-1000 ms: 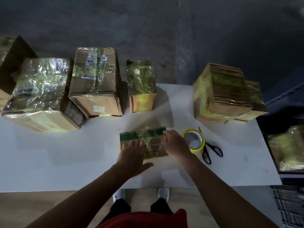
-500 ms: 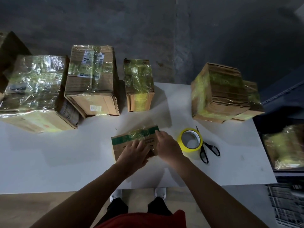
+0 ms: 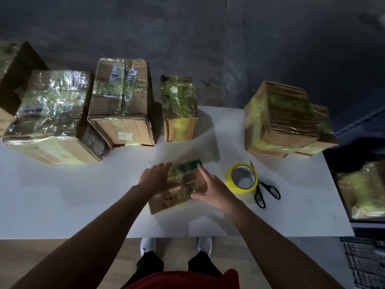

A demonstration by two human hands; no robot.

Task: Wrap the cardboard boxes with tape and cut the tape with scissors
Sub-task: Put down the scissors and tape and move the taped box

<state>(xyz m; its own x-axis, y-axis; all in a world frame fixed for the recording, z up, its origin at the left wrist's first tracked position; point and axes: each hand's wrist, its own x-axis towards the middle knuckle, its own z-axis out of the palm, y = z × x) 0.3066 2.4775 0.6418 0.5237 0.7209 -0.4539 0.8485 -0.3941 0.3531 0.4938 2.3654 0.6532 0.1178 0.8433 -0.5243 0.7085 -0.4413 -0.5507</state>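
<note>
A small flat cardboard box (image 3: pixel 177 195) with a green stripe and shiny tape over its top lies near the front middle of the white table (image 3: pixel 62 195). My left hand (image 3: pixel 155 178) rests on the box's left side with straight fingers. My right hand (image 3: pixel 210 188) touches its right side, fingers spread. A yellow tape roll (image 3: pixel 242 179) stands just right of the box. Black-handled scissors (image 3: pixel 263 189) lie beside the roll.
Several taped cardboard boxes line the table's back: a big one (image 3: pixel 50 115) at left, a tall one (image 3: pixel 120 101), a narrow one (image 3: pixel 179 107), and a pair (image 3: pixel 281 117) at right. A wrapped parcel (image 3: pixel 362 188) sits off the table's right edge.
The small box has been turned so its long side runs away from me. Both hands shifted from on top of it to its left and right sides.
</note>
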